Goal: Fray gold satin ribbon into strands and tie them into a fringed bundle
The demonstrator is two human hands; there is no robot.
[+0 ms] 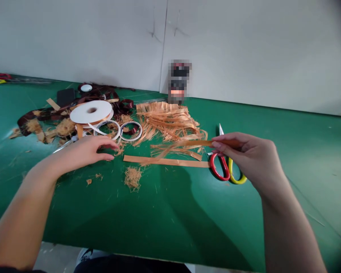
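Note:
My right hand (241,149) pinches one end of a tan ribbon strip (191,143), whose frayed far end trails left just above the table. Under that hand lie scissors (220,167) with one red and one yellow handle, blades pointing away. My left hand (86,151) is open, thumb and fingers apart, beside the white tape rings (131,131). A flat tan ribbon piece (166,161) rests on the table between my hands. Close to it sits a small clump of tan fibres (133,178). Behind the strip spreads a pile of fringed ribbon pieces (167,121).
A white ribbon spool (83,110) stands among dark brown ribbon (102,93) and tan scraps at the left. Another pair of scissors (1,78) lies far left. A blurred-out object (179,81) leans on the grey wall (244,49) behind the green table (159,223).

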